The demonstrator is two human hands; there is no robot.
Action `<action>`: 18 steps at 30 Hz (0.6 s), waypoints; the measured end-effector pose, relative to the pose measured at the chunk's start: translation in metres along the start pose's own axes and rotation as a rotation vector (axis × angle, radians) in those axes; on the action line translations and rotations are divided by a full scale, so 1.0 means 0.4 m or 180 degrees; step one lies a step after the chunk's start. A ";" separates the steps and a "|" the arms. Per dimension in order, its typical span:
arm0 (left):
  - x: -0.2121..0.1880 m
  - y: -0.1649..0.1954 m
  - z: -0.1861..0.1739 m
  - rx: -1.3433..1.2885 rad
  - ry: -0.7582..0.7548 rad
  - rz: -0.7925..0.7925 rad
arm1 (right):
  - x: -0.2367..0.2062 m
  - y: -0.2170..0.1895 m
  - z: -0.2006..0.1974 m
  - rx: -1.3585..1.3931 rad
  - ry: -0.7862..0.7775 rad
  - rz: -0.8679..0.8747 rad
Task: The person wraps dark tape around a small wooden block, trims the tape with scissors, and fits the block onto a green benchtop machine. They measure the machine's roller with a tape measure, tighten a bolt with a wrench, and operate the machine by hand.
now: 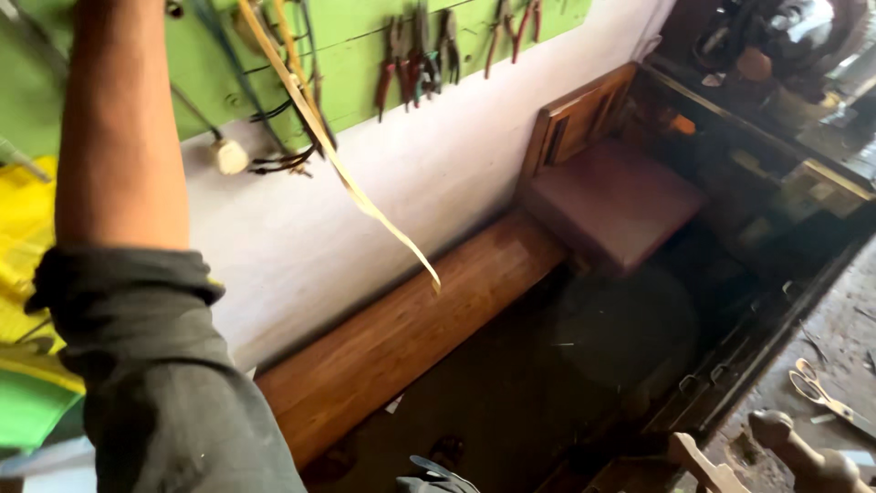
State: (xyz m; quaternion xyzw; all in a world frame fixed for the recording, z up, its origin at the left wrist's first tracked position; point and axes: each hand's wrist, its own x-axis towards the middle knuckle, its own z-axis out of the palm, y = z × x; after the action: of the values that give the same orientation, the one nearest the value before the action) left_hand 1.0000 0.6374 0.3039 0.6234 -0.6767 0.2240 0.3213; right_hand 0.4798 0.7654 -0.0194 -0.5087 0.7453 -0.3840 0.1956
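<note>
Arm: a bare forearm (119,119) in a rolled grey sleeve (155,365) reaches up along the green tool board (365,55); which arm it is, hard to say.
Hands: both out of frame, grip cannot be told.
Strip: pale strap (342,173) hangs loose from the board's top, free end over the wooden bench (411,338).
Pliers (415,50): on their hooks, untouched.
Scissors (821,393): lying far right.

left hand: above the top edge, only the forearm (119,128) and rolled sleeve (155,383) show
right hand: not in view
pale strip (342,169): upper end cut off at top
pliers (415,50): tops cropped
far corner clutter (776,46): blurred, dark, unreadable
</note>
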 end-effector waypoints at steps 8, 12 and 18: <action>0.147 0.592 0.357 -0.1540 -0.1179 0.1044 | -0.027 0.168 -0.143 0.0597 0.0544 0.0507; 0.082 0.758 0.552 -0.1936 -0.1405 0.1204 | -0.285 0.208 -0.194 0.1095 0.0758 0.0944; -0.156 0.771 0.495 -0.2305 -0.0747 0.0824 | -0.549 0.112 -0.206 0.1747 0.0519 0.1246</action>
State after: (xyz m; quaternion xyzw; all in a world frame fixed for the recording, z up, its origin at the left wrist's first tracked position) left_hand 0.6656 0.5795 0.1523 0.4007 -0.8170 -0.0631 0.4099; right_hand 0.4855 1.0041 -0.0240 -0.2521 0.7109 -0.5647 0.3349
